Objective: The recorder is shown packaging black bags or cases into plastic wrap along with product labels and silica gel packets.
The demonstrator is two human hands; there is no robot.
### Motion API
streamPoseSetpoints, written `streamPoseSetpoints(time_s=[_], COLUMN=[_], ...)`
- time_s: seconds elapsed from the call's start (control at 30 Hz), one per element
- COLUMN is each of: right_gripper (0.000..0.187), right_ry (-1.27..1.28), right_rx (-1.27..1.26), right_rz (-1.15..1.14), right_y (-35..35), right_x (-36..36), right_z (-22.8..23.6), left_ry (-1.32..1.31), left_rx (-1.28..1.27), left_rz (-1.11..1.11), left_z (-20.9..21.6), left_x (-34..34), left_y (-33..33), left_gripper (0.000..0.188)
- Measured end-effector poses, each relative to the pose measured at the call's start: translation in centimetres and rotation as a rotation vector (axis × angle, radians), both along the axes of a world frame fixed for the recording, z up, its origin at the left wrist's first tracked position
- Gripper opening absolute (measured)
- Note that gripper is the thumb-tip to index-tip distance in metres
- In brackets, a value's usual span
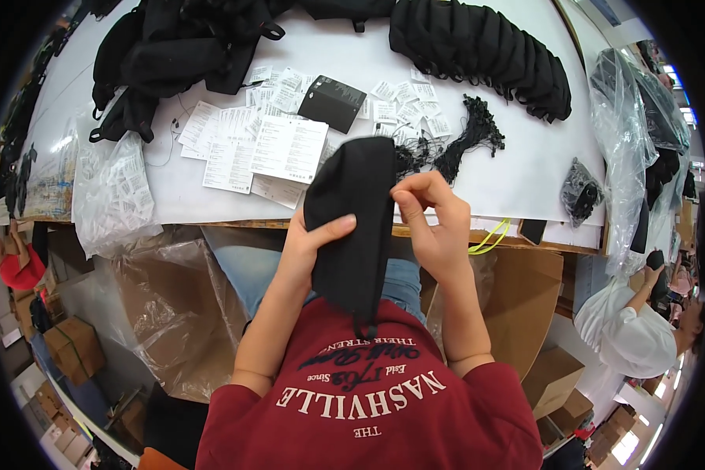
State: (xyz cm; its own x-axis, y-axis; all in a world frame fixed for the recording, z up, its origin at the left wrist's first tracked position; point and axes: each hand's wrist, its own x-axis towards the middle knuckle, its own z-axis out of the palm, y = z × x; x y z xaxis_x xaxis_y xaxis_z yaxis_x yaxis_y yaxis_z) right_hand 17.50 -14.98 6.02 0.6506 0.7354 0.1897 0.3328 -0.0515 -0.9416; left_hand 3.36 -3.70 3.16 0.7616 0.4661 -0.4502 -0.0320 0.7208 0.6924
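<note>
A black fabric pouch (352, 196) with a small loop at its lower end is held up over my lap, just in front of the table edge. My left hand (305, 247) grips its left side, thumb lying across the front. At the pouch's right edge my right hand (440, 223) is closed in a pinch, thumb and forefinger together; what lies between them is too small to make out. Beyond the pouch are a bundle of black cords (468, 141), printed white sheets (290, 147) and a flat black card or booklet (333, 103).
Black pouches stand in a row (478, 47) at the back right; more black bags (172, 63) are heaped at the back left. A clear bag of small labels (117, 188) hangs over the left edge. Cardboard boxes (74, 348) and other people (630, 329) are around the table.
</note>
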Motion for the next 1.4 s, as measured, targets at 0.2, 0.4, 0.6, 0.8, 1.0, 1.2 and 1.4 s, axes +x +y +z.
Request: streamPoseSetpoints(time_s=[0.2, 0.4, 0.6, 0.8, 1.0, 1.2, 1.4], right_gripper=[0.009, 0.011, 0.015, 0.059, 0.061, 0.052, 0.04], right_ry=[0.144, 0.145, -0.378, -0.739, -0.454, -0.007, 0.106], right_rx=[-0.097, -0.066, -0.11, -0.259, 0.122, 0.171, 0.087], right_rz=[0.267, 0.322, 0.129, 0.316, 0.198, 0.212, 0.369], right_y=[-0.7, -0.9, -0.7, -0.4, -0.6, -2.1, -2.0], right_x=[-2.0, -3.0, -1.9, -0.9, 1.6, 2.9, 3.5], right_z=[0.9, 1.6, 1.2, 2.6, 1.3, 1.6, 2.6], left_ry=[-0.101, -0.2, -0.137, -0.219, -0.069, -0.173, -0.099], left_rx=[-0.136, -0.303, -0.189, -0.374, 0.585, 0.783, 0.852], left_rz=[0.165, 0.162, 0.227, 0.141, -0.004, -0.124, -0.027], left_z=[0.0, -0.7, -0.4, 1.9, 1.4, 2.5, 2.0], left_x=[1.5, 1.6, 2.0, 2.5, 1.3, 0.7, 0.4], left_y=[1.8, 4.1, 4.0, 2.4, 4.0, 7.3, 7.1], left_gripper=[0.032, 0.027, 0.029, 0.033, 0.035, 0.069, 0.032])
